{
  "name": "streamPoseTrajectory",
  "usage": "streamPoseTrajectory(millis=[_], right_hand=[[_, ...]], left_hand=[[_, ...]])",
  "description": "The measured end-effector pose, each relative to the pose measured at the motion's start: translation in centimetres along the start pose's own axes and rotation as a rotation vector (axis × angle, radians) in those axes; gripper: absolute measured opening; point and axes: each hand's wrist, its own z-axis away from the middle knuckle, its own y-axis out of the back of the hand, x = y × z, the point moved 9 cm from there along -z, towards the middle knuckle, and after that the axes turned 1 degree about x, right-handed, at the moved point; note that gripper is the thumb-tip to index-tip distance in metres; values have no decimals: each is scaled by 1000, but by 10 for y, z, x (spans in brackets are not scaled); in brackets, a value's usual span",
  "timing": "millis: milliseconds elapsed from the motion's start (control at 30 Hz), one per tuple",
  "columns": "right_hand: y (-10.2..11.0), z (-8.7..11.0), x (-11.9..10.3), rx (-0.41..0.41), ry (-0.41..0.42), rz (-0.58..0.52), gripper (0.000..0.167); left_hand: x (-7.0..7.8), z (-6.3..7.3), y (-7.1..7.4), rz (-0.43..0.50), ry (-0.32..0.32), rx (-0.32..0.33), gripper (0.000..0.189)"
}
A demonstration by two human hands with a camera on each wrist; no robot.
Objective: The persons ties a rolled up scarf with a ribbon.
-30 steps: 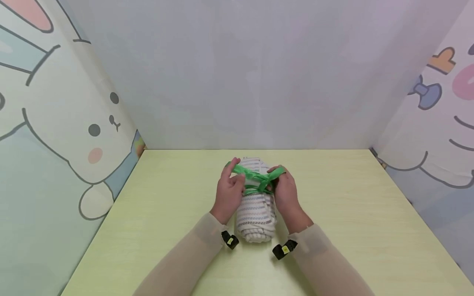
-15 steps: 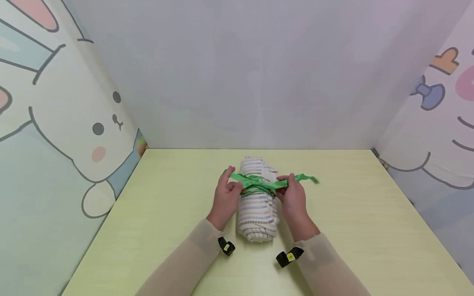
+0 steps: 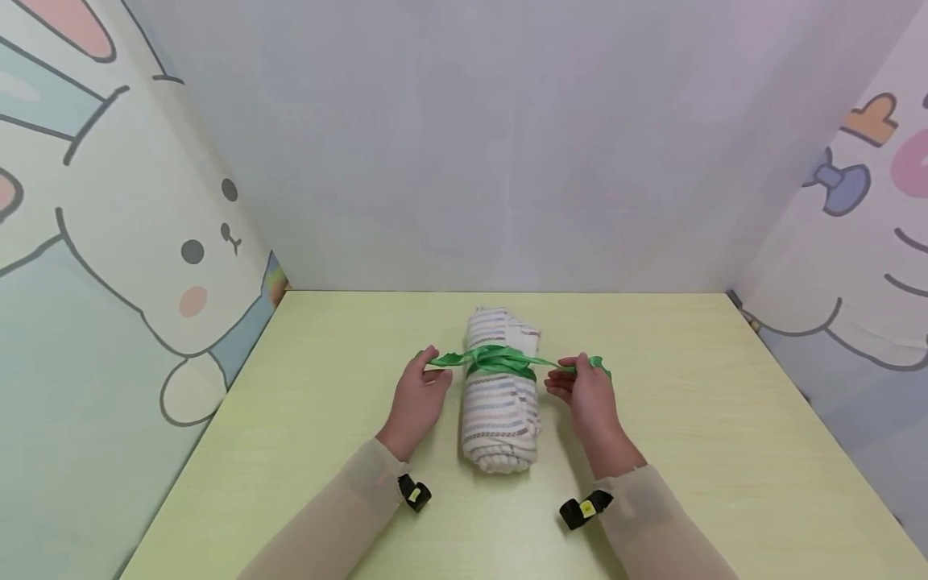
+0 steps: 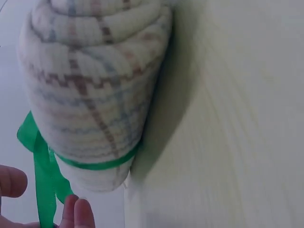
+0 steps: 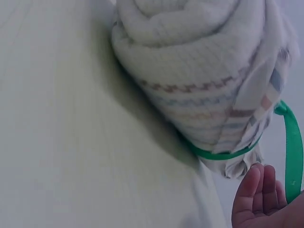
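A rolled striped towel lies lengthwise away from me on the table, with a green ribbon wrapped around its middle. The ribbon is gathered at the top of the roll; whether in a knot or a bow I cannot tell. On the left side, my left hand pinches one ribbon length and draws it outward. My right hand pinches the other length on the right, with a short tail sticking out past it. Both wrist views show the ribbon running from the towel down to the fingers.
The pale wooden table spreads around the towel on all sides. A plain grey wall rises behind it, and cartoon-printed panels flank both sides. Small black cameras are strapped at the wrists.
The hands have moved apart, left hand leftward and right hand rightward, each with a ribbon length. The raised ribbon over the towel has drawn in flatter and tighter. The towel has hardly moved.
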Motion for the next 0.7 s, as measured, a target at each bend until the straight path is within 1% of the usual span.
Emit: streamPoseTrajectory(millis=[200, 267, 433, 500, 533, 600, 700], right_hand=[[18, -6, 10, -19, -53, 136, 49], [24, -8, 13, -29, -68, 170, 49], [41, -14, 15, -32, -89, 226, 49], [46, -16, 14, -36, -87, 267, 49], [48, -17, 13, -41, -83, 305, 49], [49, -19, 10, -66, -70, 405, 50], [49, -19, 6, -101, -42, 591, 52]], left_hand=[[-10, -3, 28, -96, 47, -5, 61], [-13, -4, 36, -116, 56, -12, 61], [-22, -4, 52, -176, 104, -21, 63], [-26, -3, 55, -194, 131, -35, 63], [-28, -2, 55, -202, 145, -50, 63], [-31, -1, 53, -220, 173, -95, 64], [-34, 1, 48, -261, 199, -163, 66]])
